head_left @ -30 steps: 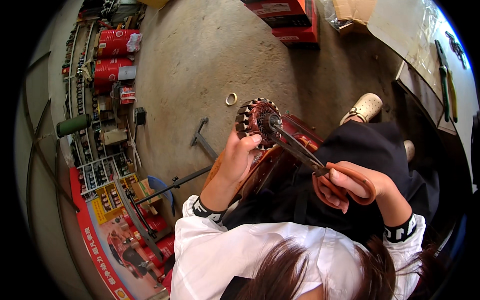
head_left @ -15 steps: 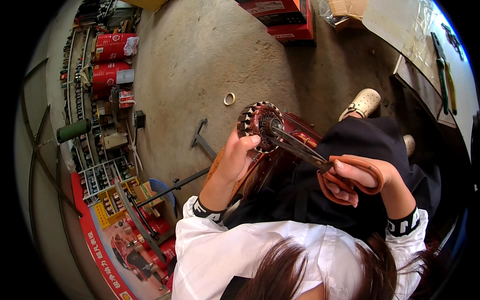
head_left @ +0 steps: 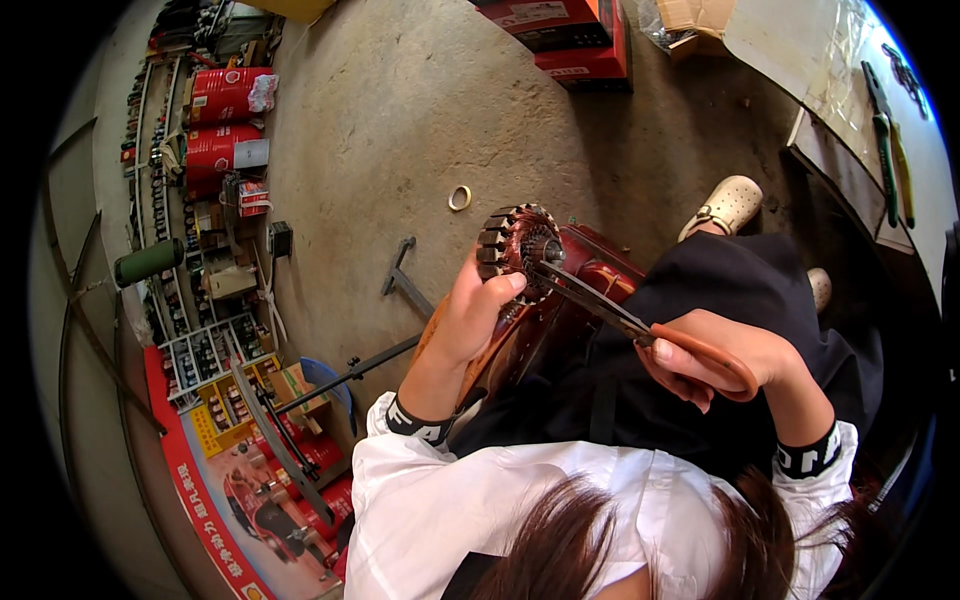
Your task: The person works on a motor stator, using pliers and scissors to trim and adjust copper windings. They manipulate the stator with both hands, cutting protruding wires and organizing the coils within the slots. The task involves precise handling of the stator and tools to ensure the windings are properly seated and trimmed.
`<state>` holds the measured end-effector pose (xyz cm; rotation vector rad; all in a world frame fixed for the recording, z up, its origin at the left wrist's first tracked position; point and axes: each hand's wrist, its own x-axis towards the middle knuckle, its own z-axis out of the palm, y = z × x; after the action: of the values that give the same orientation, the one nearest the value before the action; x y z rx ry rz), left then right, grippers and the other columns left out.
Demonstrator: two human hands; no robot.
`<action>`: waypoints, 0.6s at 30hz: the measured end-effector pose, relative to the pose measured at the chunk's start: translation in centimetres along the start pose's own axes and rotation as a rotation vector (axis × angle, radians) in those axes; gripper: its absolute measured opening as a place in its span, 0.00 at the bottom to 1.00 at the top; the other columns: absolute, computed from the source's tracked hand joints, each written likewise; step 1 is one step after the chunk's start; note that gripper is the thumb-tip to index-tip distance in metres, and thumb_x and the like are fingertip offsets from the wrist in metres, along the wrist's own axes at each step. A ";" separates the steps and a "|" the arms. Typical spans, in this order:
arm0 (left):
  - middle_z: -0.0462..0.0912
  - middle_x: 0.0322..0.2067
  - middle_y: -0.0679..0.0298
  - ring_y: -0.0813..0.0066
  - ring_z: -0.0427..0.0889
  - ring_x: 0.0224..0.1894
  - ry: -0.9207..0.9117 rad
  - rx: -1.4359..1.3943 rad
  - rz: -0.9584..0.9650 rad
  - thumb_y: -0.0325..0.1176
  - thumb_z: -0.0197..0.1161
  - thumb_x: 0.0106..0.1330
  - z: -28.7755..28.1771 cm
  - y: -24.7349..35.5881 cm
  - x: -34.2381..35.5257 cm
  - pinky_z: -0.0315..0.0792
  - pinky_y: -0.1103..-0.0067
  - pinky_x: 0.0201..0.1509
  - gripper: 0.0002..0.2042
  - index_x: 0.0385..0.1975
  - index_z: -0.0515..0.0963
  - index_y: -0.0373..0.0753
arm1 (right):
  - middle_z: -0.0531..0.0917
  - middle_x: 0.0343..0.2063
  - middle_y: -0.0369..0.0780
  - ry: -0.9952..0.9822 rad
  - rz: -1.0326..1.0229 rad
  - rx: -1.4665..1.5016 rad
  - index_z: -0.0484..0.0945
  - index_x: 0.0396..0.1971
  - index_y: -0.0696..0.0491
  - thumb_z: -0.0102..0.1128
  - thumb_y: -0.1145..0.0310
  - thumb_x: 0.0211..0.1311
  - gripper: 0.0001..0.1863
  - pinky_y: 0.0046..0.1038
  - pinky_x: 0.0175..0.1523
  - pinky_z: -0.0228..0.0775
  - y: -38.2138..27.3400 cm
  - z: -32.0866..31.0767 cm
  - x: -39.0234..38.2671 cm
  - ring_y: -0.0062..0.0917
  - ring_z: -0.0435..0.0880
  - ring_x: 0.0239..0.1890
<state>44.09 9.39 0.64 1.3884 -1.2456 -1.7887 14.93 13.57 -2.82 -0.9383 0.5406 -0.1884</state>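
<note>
1. You have the concrete floor (head_left: 370,130) spread out ahead of you.
2. On your right, a pale worktop (head_left: 800,60) comes in from the upper corner.
3. Far to your left, two red drums (head_left: 225,95) stand next to each other.
4. Ahead of you, red boxes (head_left: 590,65) sit near the worktop.
5. Behind your hands, beside your lap, is a glossy red-brown piece (head_left: 612,278); its kind is hard to tell.
6. On the worktop lie your green-handled pliers (head_left: 886,165).
7. Your scissors (head_left: 605,303) point up and left; the blades lie nearly together, their tips at the rotor's face beside the shaft. You cannot tell whether they touch it.
8. Your right hand (head_left: 738,338) is curled round the orange-brown scissor handles.
9. Your left hand (head_left: 478,305) is wrapped part-way round the rotor, thumb on its near edge.
10. The slotted rotor (head_left: 512,238), with reddish windings, is raised in front of you, its shaft facing right.
11. Beyond it, a small tape ring (head_left: 459,197) lies on the floor.
</note>
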 end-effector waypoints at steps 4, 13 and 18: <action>0.77 0.51 0.62 0.75 0.74 0.53 0.033 0.007 0.027 0.28 0.52 0.61 0.2 -0.3 -0.1 0.67 0.75 0.61 0.24 0.59 0.66 0.31 | 0.74 0.14 0.35 0.015 -0.010 -0.025 0.69 0.18 0.57 0.40 0.35 0.70 0.37 0.21 0.23 0.72 -0.2 0.1 0.0 0.20 0.79 0.16; 0.78 0.49 0.59 0.73 0.77 0.51 0.096 -0.175 -0.094 0.26 0.52 0.61 0.4 -0.2 0.2 0.70 0.74 0.60 0.23 0.58 0.67 0.30 | 0.73 0.12 0.35 0.013 -0.045 0.025 0.69 0.18 0.57 0.39 0.36 0.71 0.37 0.21 0.22 0.71 0.1 0.5 0.5 0.20 0.79 0.15; 0.78 0.49 0.60 0.74 0.77 0.51 0.058 -0.190 -0.084 0.26 0.52 0.61 0.2 -0.1 0.2 0.71 0.75 0.59 0.22 0.57 0.67 0.30 | 0.73 0.12 0.35 -0.004 -0.023 0.060 0.69 0.16 0.56 0.39 0.36 0.71 0.38 0.21 0.22 0.70 0.2 0.4 0.4 0.20 0.78 0.14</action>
<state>43.84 9.35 0.44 1.3912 -0.9736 -1.8559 15.44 13.79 -2.91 -0.8869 0.5175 -0.2224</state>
